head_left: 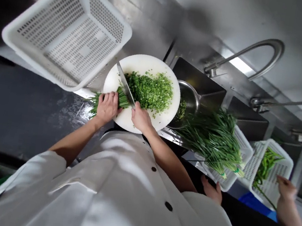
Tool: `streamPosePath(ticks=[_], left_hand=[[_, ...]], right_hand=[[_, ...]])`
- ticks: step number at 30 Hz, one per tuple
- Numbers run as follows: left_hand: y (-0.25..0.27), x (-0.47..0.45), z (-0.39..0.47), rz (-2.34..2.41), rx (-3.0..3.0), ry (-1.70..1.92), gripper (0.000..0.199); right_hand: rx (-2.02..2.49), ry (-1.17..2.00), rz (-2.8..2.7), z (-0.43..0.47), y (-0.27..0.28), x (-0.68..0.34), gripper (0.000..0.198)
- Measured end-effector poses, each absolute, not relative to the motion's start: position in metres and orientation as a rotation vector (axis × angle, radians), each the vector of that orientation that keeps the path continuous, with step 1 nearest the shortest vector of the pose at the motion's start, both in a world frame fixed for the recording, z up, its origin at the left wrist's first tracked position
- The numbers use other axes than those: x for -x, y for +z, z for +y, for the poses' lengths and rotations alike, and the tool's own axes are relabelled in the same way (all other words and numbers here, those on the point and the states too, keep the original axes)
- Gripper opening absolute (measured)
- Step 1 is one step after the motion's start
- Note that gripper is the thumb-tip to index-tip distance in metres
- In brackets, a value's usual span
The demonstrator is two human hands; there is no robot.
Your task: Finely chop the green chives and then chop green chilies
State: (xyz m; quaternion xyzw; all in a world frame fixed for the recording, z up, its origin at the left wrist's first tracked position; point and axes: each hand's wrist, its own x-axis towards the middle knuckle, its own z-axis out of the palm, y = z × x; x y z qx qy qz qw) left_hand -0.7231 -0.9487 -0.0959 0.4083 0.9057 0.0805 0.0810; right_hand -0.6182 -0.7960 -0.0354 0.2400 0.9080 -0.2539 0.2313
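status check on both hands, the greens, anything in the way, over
Left hand holding uncut greens. Right hand gripping knife. Chopped greens heaped on white board. No obstacle seen between knife and uncut greens.

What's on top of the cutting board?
Chopped greens lie on the cutting board, with part of a bunch of green stalks held by the left hand. The right hand holds a knife between them. The left hand partly hides the stalks; the chopped greens hide the board beneath.
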Motion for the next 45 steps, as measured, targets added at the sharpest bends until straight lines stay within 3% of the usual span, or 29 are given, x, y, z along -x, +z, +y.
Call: streamPosePath(ticks=[11,18,27,32,39,45], left_hand=[[-0.1,0.733,-0.951,2.751,-1.24,0.123,0.079],[-0.102,0.735,-0.951,2.781,-1.253,0.112,0.083],[-0.102,0.735,-0.949,2.823,-1.245,0.101,0.079],[-0.108,0.739,-0.956,2.724,-1.342,0.094,0.078],[-0.109,0.744,-0.976,2.493,-1.563,0.061,0.071],[-0.11,0.739,-0.985,2.496,-1.558,0.078,0.067]], right_hand=[[-1.044,-1.02,2.424,-0.753,-0.048,0.596,0.049],[-1.321,-1.157,2.338,-0.689,-0.051,0.545,0.041],[-1.674,-1.945,2.01,-0.61,-0.058,0.469,0.02],[-1.466,-1.789,2.153,-0.644,-0.038,0.497,0.017],[-0.765,-1.745,2.188,-0.745,-0.038,0.65,0.028],[-1.178,-1.768,2.146,-0.724,-0.066,0.657,0.029]])
